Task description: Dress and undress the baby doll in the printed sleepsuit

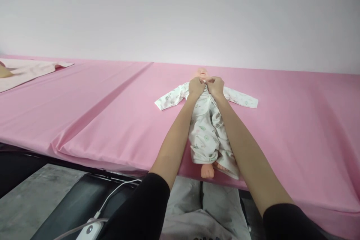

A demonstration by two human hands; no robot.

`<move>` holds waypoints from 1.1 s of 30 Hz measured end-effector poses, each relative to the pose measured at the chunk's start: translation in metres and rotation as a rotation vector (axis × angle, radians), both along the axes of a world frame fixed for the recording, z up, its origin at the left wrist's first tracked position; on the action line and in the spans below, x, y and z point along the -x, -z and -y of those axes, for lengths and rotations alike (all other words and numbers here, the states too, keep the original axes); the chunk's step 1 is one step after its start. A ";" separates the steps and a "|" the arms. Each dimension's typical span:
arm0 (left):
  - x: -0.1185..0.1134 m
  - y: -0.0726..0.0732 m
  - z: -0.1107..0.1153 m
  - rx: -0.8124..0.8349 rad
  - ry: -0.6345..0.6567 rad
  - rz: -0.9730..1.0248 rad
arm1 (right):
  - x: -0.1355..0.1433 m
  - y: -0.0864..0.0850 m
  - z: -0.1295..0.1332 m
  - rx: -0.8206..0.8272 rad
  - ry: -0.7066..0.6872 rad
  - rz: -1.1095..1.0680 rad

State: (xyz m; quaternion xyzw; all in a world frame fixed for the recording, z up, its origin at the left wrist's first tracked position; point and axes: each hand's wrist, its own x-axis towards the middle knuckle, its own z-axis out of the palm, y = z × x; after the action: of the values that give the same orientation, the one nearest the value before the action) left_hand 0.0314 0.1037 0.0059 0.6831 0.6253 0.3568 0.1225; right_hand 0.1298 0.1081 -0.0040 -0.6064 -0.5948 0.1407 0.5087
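A baby doll point(202, 71) lies on its back on the pink-covered table point(120, 120), head toward the wall. It wears a white baby outfit point(203, 135) with small green and grey prints, its sleeves spread out to both sides. At the neckline, just below the doll's chin, my left hand point(197, 87) pinches the outfit's collar. My right hand point(215, 87) is closed on the collar right beside it. Both sets of fingertips are partly hidden. One doll foot point(207, 171) sticks out of a trouser leg near the table's front edge.
On the far left lies a pale cloth point(30, 71) with a yellowish object point(4, 71) on it. A white partition point(180, 22) rises behind the table. Below the front edge are a black seat point(75, 202) and a white device with cables point(90, 229).
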 end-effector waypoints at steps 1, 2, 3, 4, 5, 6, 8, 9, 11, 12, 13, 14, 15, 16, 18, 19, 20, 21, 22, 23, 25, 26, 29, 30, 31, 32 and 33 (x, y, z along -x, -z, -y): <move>-0.001 -0.001 0.001 0.002 -0.003 -0.011 | 0.000 0.000 0.000 -0.011 0.000 0.005; -0.001 -0.002 0.002 0.005 -0.007 -0.023 | 0.000 -0.001 0.000 -0.019 -0.001 0.009; -0.002 -0.002 0.004 0.008 -0.010 -0.033 | 0.000 -0.001 0.001 -0.026 -0.003 0.013; -0.002 -0.003 0.005 0.011 -0.012 -0.042 | 0.000 -0.002 0.001 -0.029 -0.004 0.017; -0.003 -0.004 0.006 0.015 -0.012 -0.049 | 0.000 -0.002 0.002 -0.031 -0.005 0.021; -0.003 -0.004 0.007 0.019 -0.010 -0.052 | 0.000 -0.002 0.002 -0.033 -0.005 0.026; -0.003 -0.004 0.007 0.023 -0.013 -0.053 | 0.000 -0.002 0.002 -0.031 -0.003 0.034; -0.004 -0.004 0.007 0.025 -0.018 -0.051 | 0.000 -0.002 0.002 -0.028 -0.002 0.037; -0.004 -0.003 0.007 0.025 -0.030 -0.048 | 0.000 -0.001 0.000 -0.021 0.005 0.045; -0.005 -0.002 0.006 0.022 -0.035 -0.048 | 0.000 0.000 0.000 -0.016 0.010 0.049; -0.005 -0.002 0.006 0.020 -0.038 -0.049 | 0.000 0.000 -0.001 -0.014 0.016 0.055; -0.005 -0.002 0.006 0.018 -0.038 -0.051 | 0.000 0.001 -0.002 -0.012 0.024 0.062; -0.005 -0.002 0.006 0.018 -0.036 -0.053 | 0.000 0.001 -0.002 -0.010 0.032 0.069; -0.005 -0.002 0.006 0.019 -0.034 -0.055 | 0.000 0.001 -0.003 -0.010 0.038 0.073; -0.004 -0.002 0.006 0.022 -0.024 -0.057 | 0.000 0.001 -0.003 -0.009 0.046 0.080; -0.004 -0.002 0.006 0.022 -0.019 -0.056 | 0.000 0.001 -0.003 -0.007 0.050 0.082; -0.004 -0.002 0.007 0.020 -0.012 -0.054 | 0.000 0.000 -0.003 -0.006 0.052 0.084; -0.003 -0.002 0.007 0.017 -0.006 -0.052 | 0.000 0.000 -0.002 -0.004 0.053 0.088; -0.003 -0.002 0.007 0.015 0.000 -0.049 | 0.000 0.000 -0.002 -0.002 0.054 0.093; -0.002 -0.002 0.007 0.012 0.004 -0.045 | 0.001 0.000 -0.001 -0.003 0.054 0.099; -0.002 -0.001 0.007 0.006 0.012 -0.036 | 0.001 -0.001 0.000 -0.014 0.054 0.112; -0.001 -0.001 0.007 0.005 0.016 -0.032 | 0.001 -0.001 0.001 -0.022 0.051 0.119; -0.001 -0.002 0.008 0.004 0.024 -0.032 | 0.001 -0.002 0.003 -0.046 0.028 0.136; -0.001 -0.002 0.008 0.005 0.024 -0.033 | 0.000 -0.002 0.004 -0.051 0.018 0.141; -0.001 -0.003 0.008 0.003 0.024 -0.035 | 0.000 -0.002 0.006 -0.055 0.005 0.147; -0.001 -0.003 0.008 -0.002 0.026 -0.036 | 0.000 -0.002 0.007 -0.060 -0.007 0.154; -0.001 -0.003 0.008 -0.010 0.028 -0.035 | -0.001 -0.002 0.008 -0.067 -0.020 0.164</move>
State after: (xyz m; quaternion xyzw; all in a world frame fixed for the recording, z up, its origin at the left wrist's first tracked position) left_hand 0.0322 0.0960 0.0088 0.6985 0.6161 0.3460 0.1131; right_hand 0.1304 0.1000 -0.0022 -0.5927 -0.6446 0.0755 0.4769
